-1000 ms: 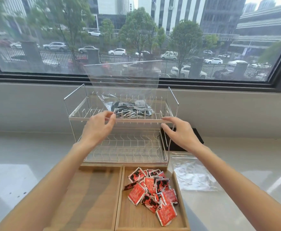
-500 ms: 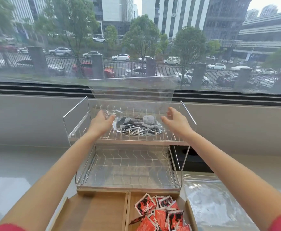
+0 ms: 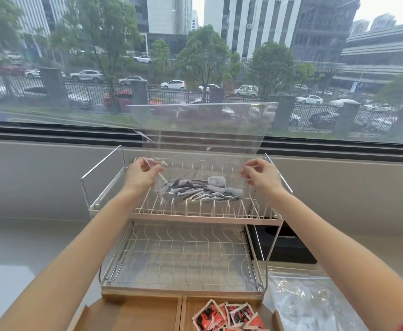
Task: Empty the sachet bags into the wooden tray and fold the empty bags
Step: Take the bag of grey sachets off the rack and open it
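We have both hands up at the top tier of the wire rack (image 3: 186, 217). Left hand (image 3: 139, 177) pinches the left edge of the clear bag (image 3: 200, 130), fingers (image 3: 148, 164) curled onto the plastic; right hand (image 3: 262, 175) pinches the right edge the same way. The bag stands upright between our hands, its open top edge up in front of the window (image 3: 52, 68). Grey sachets (image 3: 200, 191) sit bunched in the bottom of the bag, resting on the rack's top tier. The lower tier (image 3: 183, 256) holds nothing we can see. The wooden tray (image 3: 143, 311) sits just in front of the rack at the bottom edge of view, two compartments: left one bare wood, right one holding red sachets (image 3: 229, 317). A second clear bag (image 3: 310, 299) lies flat on the surface (image 3: 16, 259) to the right of the tray, just beside the rack's foot. A black box (image 3: 288, 249) sits behind it, right of the rack.
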{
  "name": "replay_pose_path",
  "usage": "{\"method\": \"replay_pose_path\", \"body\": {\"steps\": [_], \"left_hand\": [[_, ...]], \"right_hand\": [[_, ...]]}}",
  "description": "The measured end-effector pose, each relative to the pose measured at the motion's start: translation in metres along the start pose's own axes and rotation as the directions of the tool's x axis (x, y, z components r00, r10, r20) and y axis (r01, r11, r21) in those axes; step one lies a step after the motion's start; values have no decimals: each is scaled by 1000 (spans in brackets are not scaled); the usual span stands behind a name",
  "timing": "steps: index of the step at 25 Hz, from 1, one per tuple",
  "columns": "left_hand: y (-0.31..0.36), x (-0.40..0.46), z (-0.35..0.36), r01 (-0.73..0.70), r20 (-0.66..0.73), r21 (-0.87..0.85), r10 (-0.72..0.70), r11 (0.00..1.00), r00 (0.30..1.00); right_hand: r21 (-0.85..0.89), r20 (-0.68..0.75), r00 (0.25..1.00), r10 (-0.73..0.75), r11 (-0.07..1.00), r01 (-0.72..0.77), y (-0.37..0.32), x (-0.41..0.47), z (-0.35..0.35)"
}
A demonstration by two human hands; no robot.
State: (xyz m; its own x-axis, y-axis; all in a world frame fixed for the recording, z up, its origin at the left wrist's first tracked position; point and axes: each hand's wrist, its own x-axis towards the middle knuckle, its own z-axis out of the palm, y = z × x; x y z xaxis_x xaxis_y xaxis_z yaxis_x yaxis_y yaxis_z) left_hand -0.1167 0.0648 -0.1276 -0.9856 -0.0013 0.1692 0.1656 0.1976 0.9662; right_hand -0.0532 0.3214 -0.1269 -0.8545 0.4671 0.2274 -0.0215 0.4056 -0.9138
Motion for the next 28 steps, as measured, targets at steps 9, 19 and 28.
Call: {"method": "replay_pose_path", "body": {"steps": [9,19,28], "left_hand": [[70,-28,-27,-299,-121,-82,288,951,950],[41,-131,-55,-177,7,-288,187,941,982],[-82,-220,-63,139,107,-418,-103,898,989]], "right_hand": [[187,-68,975,-212,957,221,-70,-26,-43],[211,10,986,-168,964,162,-52,-153,-52],[334,136,979,152,923,-190,50,-263,-5]]}}
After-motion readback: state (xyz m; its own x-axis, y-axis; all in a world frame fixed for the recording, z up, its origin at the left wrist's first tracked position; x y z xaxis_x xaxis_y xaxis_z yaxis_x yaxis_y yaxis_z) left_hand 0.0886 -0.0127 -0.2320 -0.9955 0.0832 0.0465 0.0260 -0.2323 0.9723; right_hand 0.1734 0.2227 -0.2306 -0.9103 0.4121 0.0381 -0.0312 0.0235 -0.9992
